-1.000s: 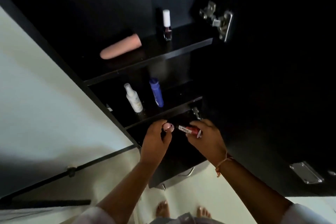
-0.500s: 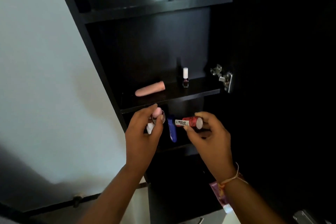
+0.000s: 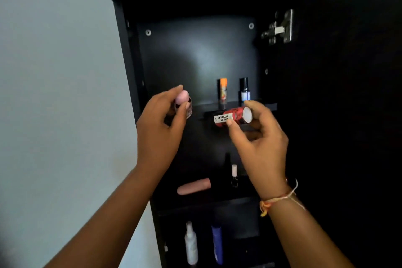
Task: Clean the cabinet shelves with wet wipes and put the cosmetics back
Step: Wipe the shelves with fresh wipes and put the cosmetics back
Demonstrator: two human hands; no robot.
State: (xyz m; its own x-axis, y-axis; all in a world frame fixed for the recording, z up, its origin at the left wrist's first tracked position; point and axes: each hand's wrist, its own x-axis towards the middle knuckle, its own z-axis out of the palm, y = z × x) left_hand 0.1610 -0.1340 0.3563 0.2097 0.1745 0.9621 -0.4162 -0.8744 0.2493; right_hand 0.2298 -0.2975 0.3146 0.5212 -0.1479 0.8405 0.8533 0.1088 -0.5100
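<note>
A tall black cabinet (image 3: 128,54) stands open before me. My left hand (image 3: 161,130) pinches a small jar with a pink lid (image 3: 182,103) just left of the top shelf (image 3: 264,105). My right hand (image 3: 258,143) grips a red and white can (image 3: 233,116) lying sideways in front of that shelf's edge. On the top shelf stand an orange-capped tube (image 3: 223,90) and a black-capped bottle (image 3: 245,90). The middle shelf holds a pink tube (image 3: 193,187) lying flat and a nail polish bottle (image 3: 234,176). Lower down stand a white spray bottle (image 3: 191,243) and a blue bottle (image 3: 217,243).
The cabinet door (image 3: 348,93) hangs open on the right, with a metal hinge (image 3: 279,27) at the top. A pale wall (image 3: 54,93) fills the left side. A thread bracelet (image 3: 280,199) circles my right wrist.
Both hands have risen from the lower shelves up to the top shelf, each still holding its item. My view has tilted upward, bringing the cabinet top into sight.
</note>
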